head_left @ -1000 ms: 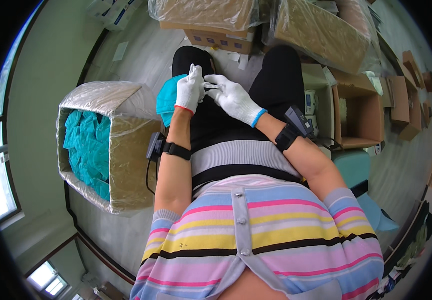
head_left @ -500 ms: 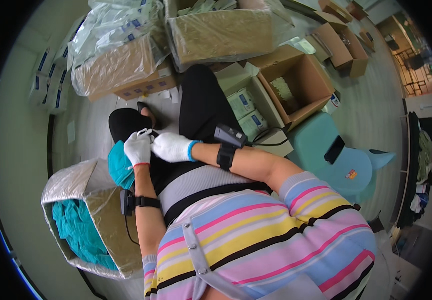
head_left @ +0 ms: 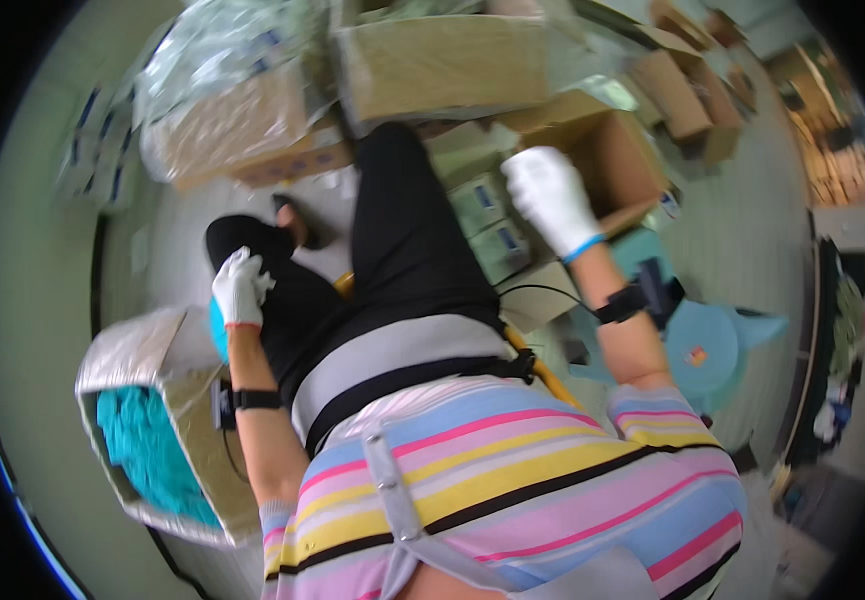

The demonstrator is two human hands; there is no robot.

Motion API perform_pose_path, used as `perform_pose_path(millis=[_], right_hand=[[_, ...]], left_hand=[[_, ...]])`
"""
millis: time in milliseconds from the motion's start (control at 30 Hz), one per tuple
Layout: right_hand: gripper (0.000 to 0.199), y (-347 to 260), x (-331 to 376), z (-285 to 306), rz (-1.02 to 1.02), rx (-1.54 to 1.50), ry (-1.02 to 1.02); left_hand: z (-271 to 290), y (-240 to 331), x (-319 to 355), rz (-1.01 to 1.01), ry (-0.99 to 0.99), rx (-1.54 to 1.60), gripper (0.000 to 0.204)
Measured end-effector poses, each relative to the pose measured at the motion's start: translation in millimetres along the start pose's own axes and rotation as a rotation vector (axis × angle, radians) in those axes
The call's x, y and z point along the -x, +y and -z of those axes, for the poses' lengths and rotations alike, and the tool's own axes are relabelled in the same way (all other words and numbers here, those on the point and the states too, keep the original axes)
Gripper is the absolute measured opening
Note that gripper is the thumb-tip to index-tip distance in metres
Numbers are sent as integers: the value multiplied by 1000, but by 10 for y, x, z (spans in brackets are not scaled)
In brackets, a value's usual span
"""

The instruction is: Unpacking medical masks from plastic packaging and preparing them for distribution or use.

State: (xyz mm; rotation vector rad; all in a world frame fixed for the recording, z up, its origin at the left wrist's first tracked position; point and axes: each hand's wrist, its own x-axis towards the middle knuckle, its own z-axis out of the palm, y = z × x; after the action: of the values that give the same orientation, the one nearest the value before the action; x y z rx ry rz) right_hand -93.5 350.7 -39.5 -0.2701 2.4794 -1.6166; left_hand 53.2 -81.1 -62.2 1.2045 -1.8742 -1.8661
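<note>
My left hand (head_left: 240,290), in a white knit glove with a red cuff, is closed over my thigh. A teal folded piece that looks like a face mask (head_left: 219,328) shows beside its wrist, mostly hidden by the glove. Small white bits stick out at the fingers. My right hand (head_left: 551,200), gloved in white with a blue cuff, hovers at the left side of an open cardboard box (head_left: 628,165). Its fingers are curled in and blurred; whatever they might hold is hidden.
At my lower left stands a silver-lined carton (head_left: 218,440) full of teal pieces (head_left: 153,455). White packs (head_left: 498,250) sit in a carton beside my knee. Plastic-wrapped cartons (head_left: 443,65) stand ahead. To the right is a light-blue stool (head_left: 713,350).
The hands have parted. My right hand has swung right and forward to the open box; my left has shifted slightly left, with the teal mask now mostly covered.
</note>
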Motion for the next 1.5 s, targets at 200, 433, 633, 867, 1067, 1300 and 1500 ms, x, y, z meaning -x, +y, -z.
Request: perform_pose_path(millis=[200, 433, 633, 867, 1067, 1300, 1500], right_hand=[[75, 339, -322, 452, 130, 1184, 97], [58, -1402, -68, -1365, 747, 73, -346], [26, -1482, 31, -2084, 614, -20, -650], [24, -1145, 191, -1844, 325, 59, -637], [28, -1049, 247, -1777, 345, 312, -563], [26, -1137, 256, -1913, 402, 608, -358], [25, -1126, 223, -1848, 158, 22, -216]], left_hand=[[71, 530, 267, 24, -163, 576, 29], [101, 969, 718, -20, -550, 846, 36], [-82, 977, 601, -72, -614, 925, 36], [329, 464, 144, 77, -771, 1201, 29], [481, 143, 143, -365, 515, -964, 19], [-470, 470, 1034, -716, -180, -756, 14], [-892, 91, 1091, -537, -40, -659, 12]])
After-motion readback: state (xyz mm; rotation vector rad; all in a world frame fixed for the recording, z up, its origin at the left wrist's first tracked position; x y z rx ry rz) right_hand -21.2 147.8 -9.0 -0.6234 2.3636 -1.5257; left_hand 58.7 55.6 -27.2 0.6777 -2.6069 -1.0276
